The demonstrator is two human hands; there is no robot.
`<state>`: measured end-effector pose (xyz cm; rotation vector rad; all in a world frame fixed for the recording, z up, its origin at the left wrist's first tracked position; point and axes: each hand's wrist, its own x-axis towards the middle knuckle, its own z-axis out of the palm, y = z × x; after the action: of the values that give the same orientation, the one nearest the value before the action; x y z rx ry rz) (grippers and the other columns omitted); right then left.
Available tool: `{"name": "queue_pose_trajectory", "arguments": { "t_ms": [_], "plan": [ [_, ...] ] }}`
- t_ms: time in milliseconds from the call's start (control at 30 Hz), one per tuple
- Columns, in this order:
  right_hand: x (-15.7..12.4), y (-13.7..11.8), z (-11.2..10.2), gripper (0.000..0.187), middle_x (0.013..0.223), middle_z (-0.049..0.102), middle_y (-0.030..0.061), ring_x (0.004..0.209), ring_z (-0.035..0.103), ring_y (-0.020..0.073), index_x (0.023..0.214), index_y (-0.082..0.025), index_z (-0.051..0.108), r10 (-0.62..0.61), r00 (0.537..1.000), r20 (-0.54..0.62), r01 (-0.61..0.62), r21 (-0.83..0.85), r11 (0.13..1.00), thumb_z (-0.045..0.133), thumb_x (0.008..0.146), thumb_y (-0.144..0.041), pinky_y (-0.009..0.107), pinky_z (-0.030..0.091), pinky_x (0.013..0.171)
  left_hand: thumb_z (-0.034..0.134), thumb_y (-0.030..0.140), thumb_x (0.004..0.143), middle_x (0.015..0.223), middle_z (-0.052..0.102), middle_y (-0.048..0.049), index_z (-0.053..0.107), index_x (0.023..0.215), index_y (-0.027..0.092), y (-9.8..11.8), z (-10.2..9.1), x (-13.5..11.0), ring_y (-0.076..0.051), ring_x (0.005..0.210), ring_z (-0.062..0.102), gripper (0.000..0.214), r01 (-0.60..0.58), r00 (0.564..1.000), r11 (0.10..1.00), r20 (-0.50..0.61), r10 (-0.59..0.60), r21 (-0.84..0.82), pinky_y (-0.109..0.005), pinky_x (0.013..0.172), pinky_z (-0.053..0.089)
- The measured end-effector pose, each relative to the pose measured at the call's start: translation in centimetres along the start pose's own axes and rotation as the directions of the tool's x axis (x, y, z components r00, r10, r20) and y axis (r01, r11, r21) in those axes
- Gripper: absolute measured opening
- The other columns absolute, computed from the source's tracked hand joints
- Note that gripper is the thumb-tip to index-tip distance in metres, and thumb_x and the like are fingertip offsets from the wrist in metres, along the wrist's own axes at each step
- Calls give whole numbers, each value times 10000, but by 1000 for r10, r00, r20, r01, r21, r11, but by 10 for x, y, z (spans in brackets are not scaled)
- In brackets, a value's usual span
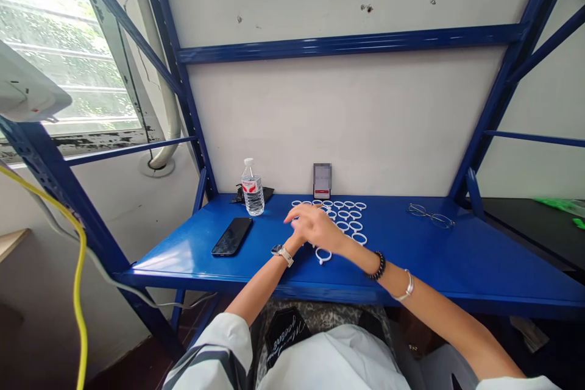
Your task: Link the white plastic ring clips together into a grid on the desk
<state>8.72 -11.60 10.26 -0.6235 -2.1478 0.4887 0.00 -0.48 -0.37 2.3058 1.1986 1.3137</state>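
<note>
Just below the frame's centre, saw white rings [342, 222] laid in loose rows on a blue metal desk [397, 237]. Noted the right hand [322, 230] crossed over the left hand [298, 236] at their left side, with right fingers loosely extended leftward; could not tell any grip, nor the state of the mostly covered left fingers. Farther out, spotted a black phone [232, 236] and labelled water bottle [253, 187] left of centre, a small upright screen [322, 179] behind the rings, and eyeglasses [430, 215] at right.
</note>
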Motion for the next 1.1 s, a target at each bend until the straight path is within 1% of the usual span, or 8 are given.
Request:
{"name": "queue_pose_trajectory", "arguments": {
  "t_ms": [67,133,200,300,433,633,900,1100],
  "plan": [
    [3,50,-17,186,1047,644,84,1043,568,228,956,-192,641,55,989,-138,-83,-209,974,465,898,-171,417,425,969,532,405,851,745,605,-46,581,1107,138,-1,0,1,-199,668,588,374,-31,999,1000,32,31,3,-289,586,427],
    [-1,89,-28,191,1066,633,95,1066,551,242,1000,-192,625,88,979,-184,-145,-322,936,458,907,-206,425,421,966,511,404,859,736,604,-43,565,1112,124,-1,-2,2,-184,637,575,381,-51,996,999,75,50,18,-271,558,403],
    [-9,116,-33,221,1114,621,100,1096,539,245,1068,-197,602,112,976,-184,-172,-355,919,441,926,-252,419,428,959,489,408,871,724,602,-30,535,1160,127,0,-3,2,-168,620,568,406,-45,995,998,88,41,38,-249,540,379],
    [-21,139,-29,250,1148,615,96,1101,538,261,1120,-209,580,126,979,-160,-182,-412,893,439,930,-289,446,425,955,486,391,873,731,610,-19,500,1234,145,1,-3,2,-155,636,578,437,-32,995,998,95,27,51,-226,545,370],
    [-28,153,-23,270,1137,629,89,1082,559,260,1123,-215,576,155,972,-175,-214,-399,892,383,959,-310,456,425,945,470,422,886,751,618,-23,495,1263,153,2,-3,1,-151,649,577,463,-42,995,998,93,37,55,-219,538,360],
    [-34,157,-26,291,1158,642,68,1097,567,261,1132,-248,580,173,966,-192,-236,-383,893,367,978,-374,465,392,966,460,486,892,756,624,-27,510,1252,158,4,-3,1,-154,651,584,489,-44,995,997,97,38,63,-224,535,370],
    [-40,161,-27,218,946,663,48,893,612,226,973,-225,565,152,953,-261,-243,-367,898,409,961,-378,389,440,837,443,535,894,733,627,-26,517,1233,148,2,-2,2,-156,647,595,521,-49,994,996,103,40,78,-222,538,378],
    [-42,161,-27,227,927,652,42,868,611,217,931,-232,559,158,953,-259,-238,-314,919,413,962,-403,363,455,798,439,571,887,729,636,-27,527,1229,155,0,0,2,-158,654,604,545,-46,994,995,101,37,88,-222,549,387]
  ]
}}
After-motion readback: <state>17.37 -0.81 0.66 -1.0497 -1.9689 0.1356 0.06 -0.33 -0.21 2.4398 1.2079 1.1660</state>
